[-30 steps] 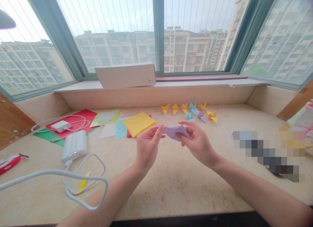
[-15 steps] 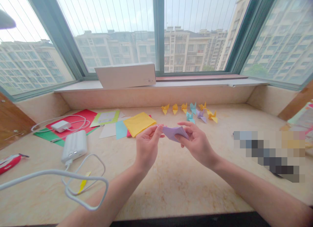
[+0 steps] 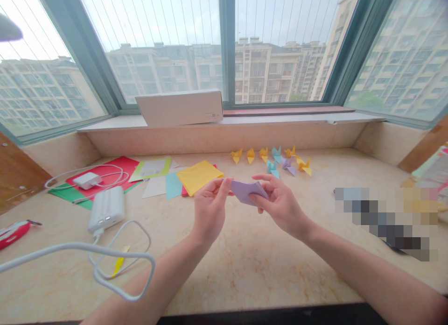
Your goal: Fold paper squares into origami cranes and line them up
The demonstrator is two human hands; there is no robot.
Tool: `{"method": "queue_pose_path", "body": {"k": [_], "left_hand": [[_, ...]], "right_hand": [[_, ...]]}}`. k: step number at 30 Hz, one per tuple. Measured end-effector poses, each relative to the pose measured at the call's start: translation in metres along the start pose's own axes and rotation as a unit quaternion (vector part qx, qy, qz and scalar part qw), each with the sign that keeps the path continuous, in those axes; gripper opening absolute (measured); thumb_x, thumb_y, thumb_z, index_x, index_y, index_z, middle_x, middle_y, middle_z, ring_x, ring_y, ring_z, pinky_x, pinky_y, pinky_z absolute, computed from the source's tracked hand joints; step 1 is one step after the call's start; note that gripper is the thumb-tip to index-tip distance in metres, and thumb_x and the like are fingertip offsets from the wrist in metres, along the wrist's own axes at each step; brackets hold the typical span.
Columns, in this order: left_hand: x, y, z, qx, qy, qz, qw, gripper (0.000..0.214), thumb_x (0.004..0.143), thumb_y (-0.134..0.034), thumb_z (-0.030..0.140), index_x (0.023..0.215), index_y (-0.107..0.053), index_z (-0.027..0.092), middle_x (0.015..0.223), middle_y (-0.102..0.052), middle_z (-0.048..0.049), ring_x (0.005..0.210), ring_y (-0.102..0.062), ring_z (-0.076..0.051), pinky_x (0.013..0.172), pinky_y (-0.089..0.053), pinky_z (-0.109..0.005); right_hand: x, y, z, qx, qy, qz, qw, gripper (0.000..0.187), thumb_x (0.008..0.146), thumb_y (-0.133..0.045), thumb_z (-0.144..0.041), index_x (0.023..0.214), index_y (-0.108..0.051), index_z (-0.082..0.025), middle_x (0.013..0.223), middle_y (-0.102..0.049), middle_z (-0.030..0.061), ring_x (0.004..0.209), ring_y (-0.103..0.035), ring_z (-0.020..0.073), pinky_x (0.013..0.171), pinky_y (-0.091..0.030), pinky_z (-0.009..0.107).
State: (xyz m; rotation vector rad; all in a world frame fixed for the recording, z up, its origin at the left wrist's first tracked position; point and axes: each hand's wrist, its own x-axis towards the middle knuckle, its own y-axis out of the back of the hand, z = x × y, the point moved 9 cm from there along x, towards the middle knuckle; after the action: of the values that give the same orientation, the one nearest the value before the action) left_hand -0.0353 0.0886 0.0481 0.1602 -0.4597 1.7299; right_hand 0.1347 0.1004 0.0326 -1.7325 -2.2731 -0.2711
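A folded piece of purple paper (image 3: 245,192) is held in the air above the marble sill between both hands. My left hand (image 3: 209,209) pinches its left end with thumb and fingertips. My right hand (image 3: 280,203) grips its right side, thumb underneath and fingers curled over the top edge. Behind the hands, a row of several small folded paper cranes (image 3: 276,159) in yellow, blue and purple stands on the sill.
A stack of coloured paper sheets (image 3: 198,176) lies left of the hands, with red and green sheets (image 3: 105,175) under a white charger (image 3: 87,180). A white power bank (image 3: 106,208) with looping cable (image 3: 119,264) sits front left. A white box (image 3: 180,108) rests on the window ledge.
The purple paper and both hands have shifted slightly left and closer together; my left fingers have closed more tightly on the paper's end.
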Motion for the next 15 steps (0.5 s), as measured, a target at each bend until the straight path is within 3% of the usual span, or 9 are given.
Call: {"method": "queue_pose_path", "body": {"k": [15], "left_hand": [[0.0004, -0.0021, -0.0040, -0.042, 0.014, -0.019, 0.999, 0.035, 0.091, -0.063, 0.046, 0.096, -0.077, 0.015, 0.092, -0.079, -0.0089, 0.083, -0.074, -0.020, 0.073, -0.060, -0.030]], "right_hand": [[0.0015, 0.0090, 0.0016, -0.032, 0.035, 0.039, 0.998, 0.042, 0.083, -0.073, -0.028, 0.121, -0.056, -0.022, 0.083, -0.070, 0.0001, 0.056, -0.057, 0.0102, 0.053, -0.048, 0.026]]}}
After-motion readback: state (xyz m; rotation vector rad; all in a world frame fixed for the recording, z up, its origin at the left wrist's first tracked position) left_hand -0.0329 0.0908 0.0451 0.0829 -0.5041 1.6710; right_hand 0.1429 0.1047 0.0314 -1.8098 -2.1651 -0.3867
